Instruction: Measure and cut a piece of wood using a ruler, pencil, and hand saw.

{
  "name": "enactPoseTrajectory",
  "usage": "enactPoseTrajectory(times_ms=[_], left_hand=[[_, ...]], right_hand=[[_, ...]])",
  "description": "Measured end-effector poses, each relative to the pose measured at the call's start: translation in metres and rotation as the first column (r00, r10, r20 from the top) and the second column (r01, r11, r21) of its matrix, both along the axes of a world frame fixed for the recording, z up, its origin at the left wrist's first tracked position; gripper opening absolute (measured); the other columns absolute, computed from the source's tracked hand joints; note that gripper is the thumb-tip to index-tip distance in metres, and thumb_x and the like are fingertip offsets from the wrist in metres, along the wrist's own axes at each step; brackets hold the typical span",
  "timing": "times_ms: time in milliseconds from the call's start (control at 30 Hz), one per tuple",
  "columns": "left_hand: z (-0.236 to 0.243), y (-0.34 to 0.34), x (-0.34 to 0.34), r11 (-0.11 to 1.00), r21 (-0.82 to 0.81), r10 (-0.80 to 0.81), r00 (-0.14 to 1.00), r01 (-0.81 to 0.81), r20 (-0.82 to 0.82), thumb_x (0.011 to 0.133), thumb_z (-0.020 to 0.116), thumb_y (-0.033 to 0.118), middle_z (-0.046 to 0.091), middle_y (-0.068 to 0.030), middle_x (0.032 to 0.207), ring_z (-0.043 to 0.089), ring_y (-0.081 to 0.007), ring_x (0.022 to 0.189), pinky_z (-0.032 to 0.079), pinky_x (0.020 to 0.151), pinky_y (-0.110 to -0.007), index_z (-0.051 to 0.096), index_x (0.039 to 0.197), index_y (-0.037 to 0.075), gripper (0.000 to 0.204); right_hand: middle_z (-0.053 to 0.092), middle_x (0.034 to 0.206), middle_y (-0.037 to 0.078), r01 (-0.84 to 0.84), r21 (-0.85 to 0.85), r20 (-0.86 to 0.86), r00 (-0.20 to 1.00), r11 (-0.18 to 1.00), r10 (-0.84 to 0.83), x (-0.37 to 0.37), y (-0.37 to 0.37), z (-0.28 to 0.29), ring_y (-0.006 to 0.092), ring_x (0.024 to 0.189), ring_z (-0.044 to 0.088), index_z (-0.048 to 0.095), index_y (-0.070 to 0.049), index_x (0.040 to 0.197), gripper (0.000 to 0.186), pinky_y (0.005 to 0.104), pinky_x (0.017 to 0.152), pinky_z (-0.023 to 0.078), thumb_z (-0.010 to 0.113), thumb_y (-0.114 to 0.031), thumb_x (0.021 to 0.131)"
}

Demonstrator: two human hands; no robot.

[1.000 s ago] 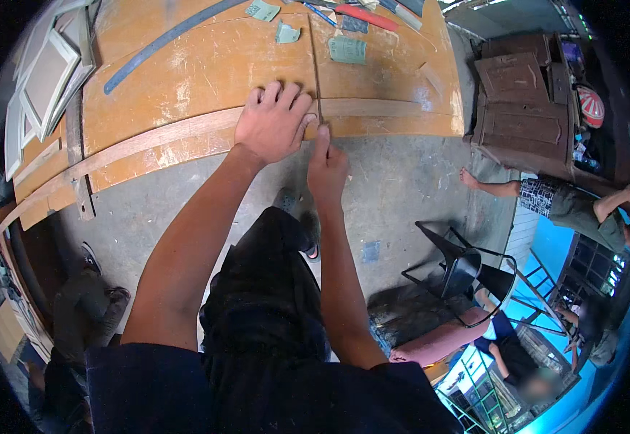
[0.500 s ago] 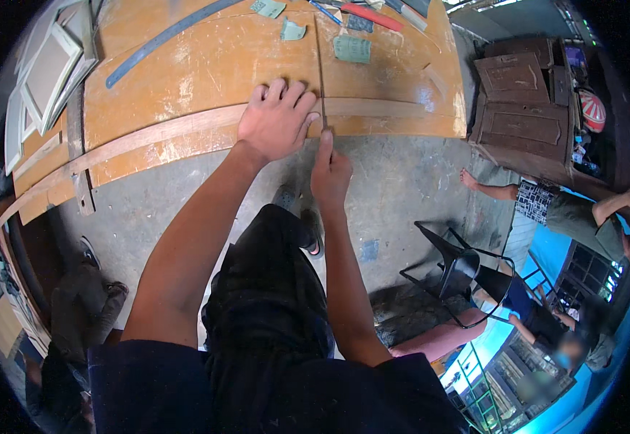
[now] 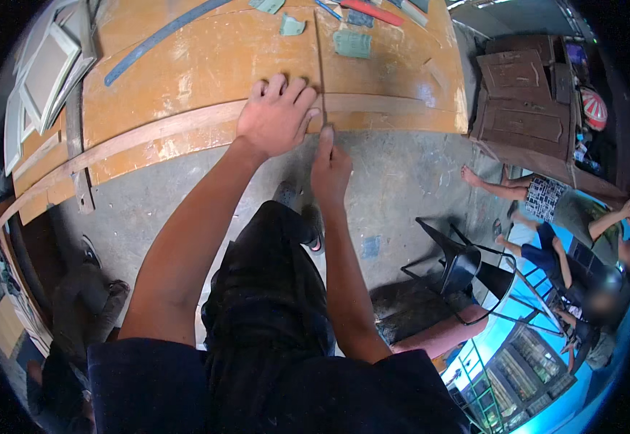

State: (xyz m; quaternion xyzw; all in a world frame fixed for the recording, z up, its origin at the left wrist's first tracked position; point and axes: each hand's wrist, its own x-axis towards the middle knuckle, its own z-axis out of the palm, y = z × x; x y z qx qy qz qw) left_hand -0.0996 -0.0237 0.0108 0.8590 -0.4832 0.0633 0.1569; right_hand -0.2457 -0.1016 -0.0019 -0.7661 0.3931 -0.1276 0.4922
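My left hand (image 3: 271, 119) lies over a long, thin wooden strip (image 3: 163, 134) along the table's near edge, its curled fingers bent over the strip and pressing it down. Just right of its thumb, the narrow dark blade of a hand saw (image 3: 320, 69), seen edge-on, crosses the strip and points away from me. My right hand (image 3: 331, 170) is closed around the saw's near end at the table edge, thumb stretched along the top. The handle is hidden inside the fist. How deep the blade sits in the strip I cannot tell.
A blue-grey curved-looking bar (image 3: 159, 40), several green paper pieces (image 3: 352, 44) and a red tool (image 3: 373, 13) lie on the worn table (image 3: 206, 65). White frames (image 3: 51, 69) lean at left. A black chair (image 3: 453, 267) and people are at right; another person's legs (image 3: 87, 304) show at left.
The view has shifted slightly, so the table sits a little higher. Both hands keep nearly the same place on the strip and saw. People at the far right have changed position.
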Motion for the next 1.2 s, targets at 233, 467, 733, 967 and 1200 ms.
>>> enactPoseTrajectory(times_ms=[233,467,733,967,1200], left_hand=[[0.007,0.0,0.005,0.999,0.032,0.017,1.0,-0.017,0.008,0.094,0.056,0.035,0.056,-0.0049,0.115,0.049,-0.0283,0.11,0.039,0.087,-0.045,0.058,0.115,0.014,0.03],[0.006,-0.001,0.001,0.999,0.037,-0.001,1.0,0.002,-0.022,0.094,0.057,0.035,0.056,-0.0042,0.115,0.049,-0.0279,0.11,0.04,0.086,-0.045,0.058,0.115,0.014,0.03],[0.008,-0.002,0.009,1.0,0.012,0.022,1.0,-0.022,-0.007,0.095,0.055,0.034,0.058,-0.0061,0.117,0.051,-0.0291,0.108,0.039,0.088,-0.043,0.059,0.11,0.011,0.028],[0.005,-0.001,0.004,1.0,0.018,-0.005,1.0,0.005,-0.001,0.095,0.055,0.034,0.056,-0.003,0.112,0.05,-0.0268,0.104,0.04,0.086,-0.043,0.059,0.113,0.015,0.026],[0.009,-0.004,0.009,1.0,0.017,0.023,1.0,-0.023,-0.008,0.095,0.056,0.033,0.056,-0.0031,0.112,0.051,-0.0271,0.106,0.04,0.086,-0.043,0.058,0.112,0.014,0.026]], right_hand=[[0.043,0.056,0.016,0.103,0.18,-0.137,0.987,0.978,-0.079,-0.091,0.039,-0.001,0.0142,0.058,0.043,0.056,0.01,0.072,0.056,0.0425,0.052,0.036,0.049,-0.034,0.107],[0.05,0.06,0.027,-0.039,0.01,-0.089,0.995,0.999,0.04,0.0,-0.006,0.004,0.0248,0.053,0.049,0.058,0.01,0.073,0.056,0.0475,0.055,0.038,0.047,-0.034,0.106],[0.05,0.058,0.024,0.069,0.297,-0.122,0.992,0.952,-0.034,-0.107,0.034,-0.002,0.0214,0.054,0.048,0.056,0.01,0.074,0.056,0.045,0.054,0.038,0.048,-0.034,0.106],[0.05,0.059,0.028,-0.026,0.009,-0.052,0.998,1.0,0.026,0.009,-0.002,0.0,0.0208,0.054,0.046,0.057,0.01,0.072,0.058,0.0463,0.054,0.038,0.048,-0.036,0.106],[0.04,0.054,0.012,0.1,0.15,-0.078,0.993,0.984,-0.089,-0.103,0.039,-0.007,0.0147,0.055,0.04,0.052,0.007,0.069,0.057,0.0428,0.051,0.034,0.048,-0.036,0.106]])
